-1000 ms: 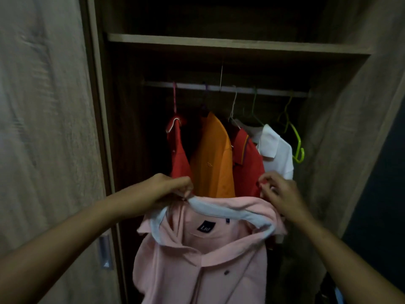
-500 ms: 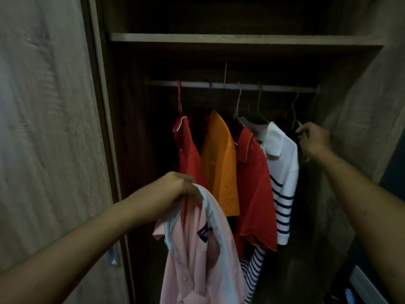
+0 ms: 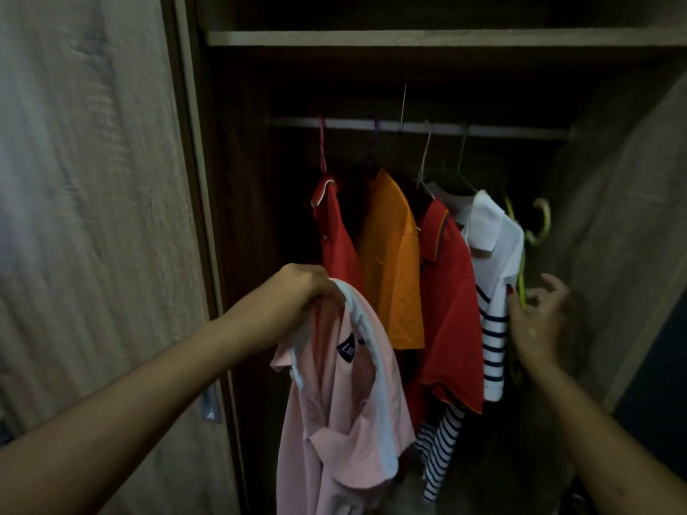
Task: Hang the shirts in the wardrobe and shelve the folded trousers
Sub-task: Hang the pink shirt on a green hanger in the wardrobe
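My left hand [image 3: 297,291] grips a pink polo shirt [image 3: 334,403] by its white collar, and the shirt hangs loosely in front of the open wardrobe. My right hand [image 3: 539,325] pinches a yellow-green hanger [image 3: 522,288] just right of the hung shirts; its hook [image 3: 541,221] is below the rail [image 3: 371,124] and off it. On the rail hang a red shirt [image 3: 334,236], an orange shirt [image 3: 390,262], a second red shirt [image 3: 450,310] and a white striped shirt [image 3: 494,247]. No folded trousers are in view.
A wooden shelf [image 3: 409,38] runs above the rail. The wardrobe door [image 3: 93,217] stands on the left and the side wall [image 3: 624,217] on the right. Between the striped shirt and that wall the rail is bare.
My right hand let go of the pink shirt, reached up to the yellow-green hanger by the rail and has brought it down. The pink shirt now dangles from my left hand alone.
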Demonstrator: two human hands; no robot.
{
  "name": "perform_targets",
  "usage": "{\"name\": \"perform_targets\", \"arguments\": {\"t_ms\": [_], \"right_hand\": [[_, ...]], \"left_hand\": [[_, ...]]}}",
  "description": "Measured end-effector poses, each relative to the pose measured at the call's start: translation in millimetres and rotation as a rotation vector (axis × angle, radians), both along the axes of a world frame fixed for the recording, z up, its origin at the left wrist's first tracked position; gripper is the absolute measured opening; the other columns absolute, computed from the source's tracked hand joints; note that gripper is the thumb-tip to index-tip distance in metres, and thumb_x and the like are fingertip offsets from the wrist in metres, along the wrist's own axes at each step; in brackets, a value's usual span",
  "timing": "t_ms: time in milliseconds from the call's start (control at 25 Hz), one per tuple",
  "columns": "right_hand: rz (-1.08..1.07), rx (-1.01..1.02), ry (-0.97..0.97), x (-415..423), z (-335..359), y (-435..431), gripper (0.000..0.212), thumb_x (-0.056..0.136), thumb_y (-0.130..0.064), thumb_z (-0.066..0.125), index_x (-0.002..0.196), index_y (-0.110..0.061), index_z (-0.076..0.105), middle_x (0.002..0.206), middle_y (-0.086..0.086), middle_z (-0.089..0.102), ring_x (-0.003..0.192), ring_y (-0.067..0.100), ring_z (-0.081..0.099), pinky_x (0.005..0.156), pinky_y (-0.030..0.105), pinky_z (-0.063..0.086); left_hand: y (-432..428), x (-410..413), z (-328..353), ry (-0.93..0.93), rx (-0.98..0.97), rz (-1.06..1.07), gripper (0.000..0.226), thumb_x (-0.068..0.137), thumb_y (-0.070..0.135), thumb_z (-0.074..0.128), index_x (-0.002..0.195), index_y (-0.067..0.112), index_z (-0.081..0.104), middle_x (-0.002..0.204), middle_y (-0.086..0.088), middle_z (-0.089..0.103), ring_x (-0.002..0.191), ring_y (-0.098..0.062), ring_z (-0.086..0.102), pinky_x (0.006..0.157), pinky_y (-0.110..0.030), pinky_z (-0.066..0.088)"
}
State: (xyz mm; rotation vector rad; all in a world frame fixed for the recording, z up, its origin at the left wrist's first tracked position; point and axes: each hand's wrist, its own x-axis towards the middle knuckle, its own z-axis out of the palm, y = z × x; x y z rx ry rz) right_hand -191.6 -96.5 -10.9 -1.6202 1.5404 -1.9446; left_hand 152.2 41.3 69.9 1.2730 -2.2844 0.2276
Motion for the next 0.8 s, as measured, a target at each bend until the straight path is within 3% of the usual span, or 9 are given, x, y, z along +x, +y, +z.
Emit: {"name": "perform_targets", "arguments": {"t_ms": [80,160,240,320,480,560,680,800], "right_hand": [[-0.033,0.106,0.005,-6,-8,6,0.025,0.093,-0.014,0.052,0.116,-0.005,0.055,0.077,0.009,0.061,0.075,0.03,0.059,0.07,0.036,0.047],[-0.067,0.009,-0.01,-6,-8,27,0.023,0.096,-0.013,0.044,0.106,-0.002,0.061,0.081,0.018,0.063,0.069,0.015,0.057,0.064,0.025,0.042],[-0.016,-0.111,-0.138,0,-12,51,0.029,0.096,-0.017,0.04,0.111,-0.005,0.062,0.075,0.007,0.058,0.058,0.003,0.05,0.056,0.016,0.039],[0.017,-0.15,-0.321,5,-17,72,0.027,0.094,-0.027,0.042,0.11,-0.024,0.062,0.07,-0.01,0.052,0.055,0.001,0.045,0.052,0.021,0.039],[0.184,-0.199,-0.576,27,12,118,0.022,0.099,-0.032,0.039,0.09,-0.029,0.058,0.052,-0.015,0.043,0.046,-0.001,0.037,0.042,0.015,0.031],[0.387,-0.204,-0.568,52,26,135,0.021,0.1,-0.03,0.039,0.089,-0.026,0.057,0.053,-0.015,0.044,0.048,-0.002,0.038,0.043,0.013,0.033],[0.644,-0.114,-0.505,95,23,142,0.015,0.094,-0.034,0.044,0.095,-0.028,0.057,0.066,-0.014,0.06,0.061,0.0,0.053,0.058,0.019,0.047],[0.738,-0.016,-0.225,120,-9,136,0.017,0.098,-0.024,0.042,0.095,-0.029,0.058,0.077,0.006,0.057,0.073,0.017,0.056,0.069,0.03,0.047]], "left_hand": [[-3,-2,-2,-0.007,0.009,0.024,0.034,0.085,-0.002,0.057,0.105,0.022,0.072,0.105,0.0,0.065,0.095,-0.013,0.062,0.079,-0.032,0.054],[-6,-4,-6,-0.002,0.011,0.052,0.035,0.085,-0.003,0.056,0.105,0.02,0.072,0.105,-0.001,0.066,0.095,-0.014,0.062,0.08,-0.03,0.053],[-9,-7,-10,0.009,0.014,0.072,0.038,0.084,-0.007,0.054,0.105,0.018,0.073,0.106,-0.004,0.067,0.097,-0.017,0.063,0.082,-0.025,0.05],[-9,-11,-12,0.006,0.026,0.096,0.041,0.083,-0.011,0.051,0.106,0.015,0.072,0.11,-0.005,0.067,0.102,-0.018,0.063,0.085,-0.019,0.045],[-10,-15,-16,-0.01,0.048,0.108,0.039,0.087,-0.008,0.048,0.111,0.014,0.07,0.115,-0.008,0.066,0.107,-0.02,0.061,0.092,-0.031,0.051],[-8,-19,-16,0.013,0.061,0.094,0.039,0.087,-0.009,0.048,0.11,0.014,0.07,0.116,-0.007,0.066,0.109,-0.019,0.061,0.093,-0.027,0.049],[-2,-26,-11,0.054,0.073,0.055,0.042,0.08,-0.014,0.051,0.107,0.011,0.072,0.112,-0.006,0.069,0.106,-0.017,0.063,0.087,-0.009,0.041],[11,-22,5,0.147,0.17,-0.022,0.036,0.084,-0.009,0.056,0.11,0.011,0.071,0.113,-0.001,0.069,0.106,-0.011,0.064,0.094,-0.014,0.046]]}}
